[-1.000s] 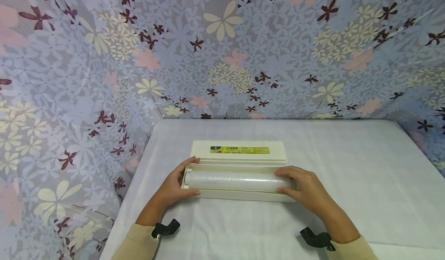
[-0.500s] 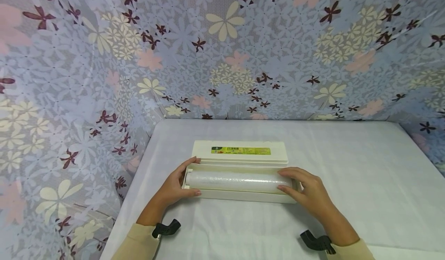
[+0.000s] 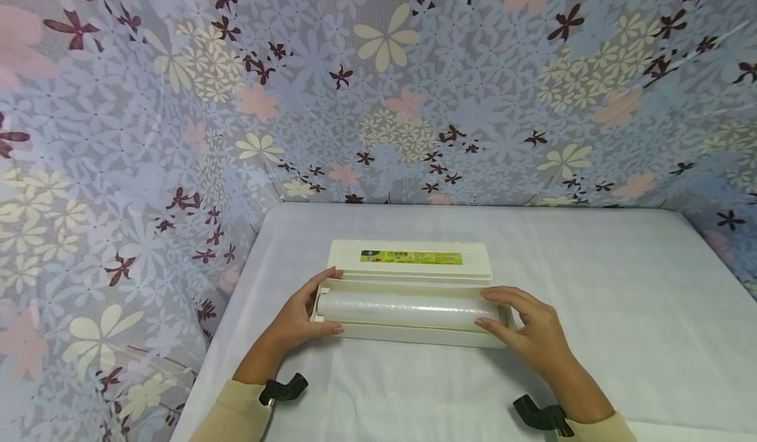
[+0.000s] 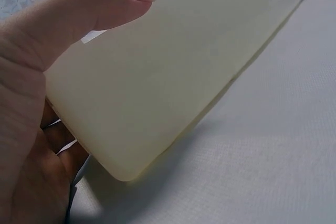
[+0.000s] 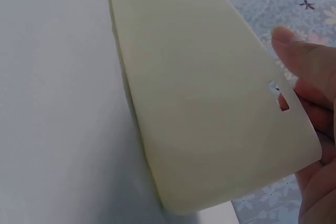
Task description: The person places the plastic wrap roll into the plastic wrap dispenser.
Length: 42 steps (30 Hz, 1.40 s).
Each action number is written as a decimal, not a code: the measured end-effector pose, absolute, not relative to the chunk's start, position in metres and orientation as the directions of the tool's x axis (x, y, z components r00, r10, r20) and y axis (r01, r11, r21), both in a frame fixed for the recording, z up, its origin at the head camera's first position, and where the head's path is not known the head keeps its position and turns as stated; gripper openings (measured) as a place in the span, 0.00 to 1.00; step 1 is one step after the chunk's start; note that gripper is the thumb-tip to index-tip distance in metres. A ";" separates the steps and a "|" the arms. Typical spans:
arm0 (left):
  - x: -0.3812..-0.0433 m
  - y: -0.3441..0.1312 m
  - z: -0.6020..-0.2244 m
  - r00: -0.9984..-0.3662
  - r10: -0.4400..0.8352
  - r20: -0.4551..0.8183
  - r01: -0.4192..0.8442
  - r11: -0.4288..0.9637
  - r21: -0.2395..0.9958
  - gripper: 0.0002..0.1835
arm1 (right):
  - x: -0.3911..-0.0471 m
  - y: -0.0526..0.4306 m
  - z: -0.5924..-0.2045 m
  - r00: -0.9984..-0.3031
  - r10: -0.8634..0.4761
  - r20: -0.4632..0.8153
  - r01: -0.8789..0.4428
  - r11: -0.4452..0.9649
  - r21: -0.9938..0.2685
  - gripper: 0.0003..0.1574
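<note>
In the head view, a roll of cling film (image 3: 408, 308) lies lengthwise inside a long cream dispenser box (image 3: 408, 335), whose top is open. My left hand (image 3: 298, 310) grips the box's left end, thumb along the front wall and fingers at the back. My right hand (image 3: 532, 320) holds the roll's right end between thumb and fingers, at the box's right end. The left wrist view shows the left thumb (image 4: 115, 9) over the box's front wall (image 4: 168, 77). In the right wrist view, the right thumb (image 5: 296, 51) is above the wall's edge, near a small slot.
Behind the box lies its cream lid (image 3: 414, 268) with a green and yellow label. Both rest on a white cloth-covered table (image 3: 591, 265). Flower-patterned fabric (image 3: 378, 100) rises at the back and sides. A black wrist mount (image 3: 541, 416) sits on each forearm.
My right fingers have shifted slightly to the right along the roll's end. The left hand keeps its grip on the box. The whole head view has drifted a little.
</note>
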<state>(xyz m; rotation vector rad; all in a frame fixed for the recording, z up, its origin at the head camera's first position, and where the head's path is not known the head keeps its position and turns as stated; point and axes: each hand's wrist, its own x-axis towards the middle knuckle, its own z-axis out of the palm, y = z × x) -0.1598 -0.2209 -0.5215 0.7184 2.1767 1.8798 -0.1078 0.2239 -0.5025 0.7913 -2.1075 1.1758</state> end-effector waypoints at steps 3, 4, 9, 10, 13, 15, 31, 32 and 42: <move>-0.160 -0.221 -0.522 -0.869 0.463 0.171 0.236 0.086 0.968 0.59 | -0.106 0.225 -0.503 -0.668 -0.185 0.721 -0.712 0.440 -0.546 0.32; -0.160 -0.221 -0.522 -0.870 0.463 0.171 0.235 0.085 0.968 0.58 | -0.105 0.225 -0.503 -0.681 -0.178 0.710 -0.700 0.445 -0.559 0.36; -0.160 -0.220 -0.522 -0.869 0.464 0.173 0.242 0.092 0.966 0.58 | -0.100 0.225 -0.499 -0.746 -0.160 0.647 -0.632 0.478 -0.610 0.44; -0.159 -0.221 -0.522 -0.868 0.465 0.176 0.246 0.094 0.965 0.58 | -0.100 0.225 -0.499 -0.752 -0.161 0.640 -0.625 0.482 -0.613 0.44; -0.159 -0.221 -0.521 -0.866 0.467 0.177 0.250 0.098 0.963 0.58 | -0.100 0.225 -0.499 -0.751 -0.168 0.638 -0.625 0.493 -0.606 0.46; -0.159 -0.220 -0.520 -0.867 0.466 0.175 0.248 0.099 0.964 0.59 | -0.100 0.226 -0.500 -0.752 -0.171 0.636 -0.622 0.504 -0.600 0.46; -0.158 -0.221 -0.519 -0.877 0.456 0.151 0.230 0.123 0.965 0.59 | -0.102 0.240 -0.508 -0.801 -0.191 0.568 -0.588 0.430 -0.685 0.54; -0.158 -0.221 -0.519 -0.877 0.456 0.151 0.230 0.123 0.965 0.59 | -0.102 0.240 -0.508 -0.808 -0.195 0.556 -0.582 0.415 -0.699 0.55; -0.158 -0.221 -0.520 -0.870 0.464 0.168 0.247 0.115 0.962 0.58 | -0.101 0.243 -0.510 -0.865 -0.242 0.440 -0.501 0.356 -0.789 0.62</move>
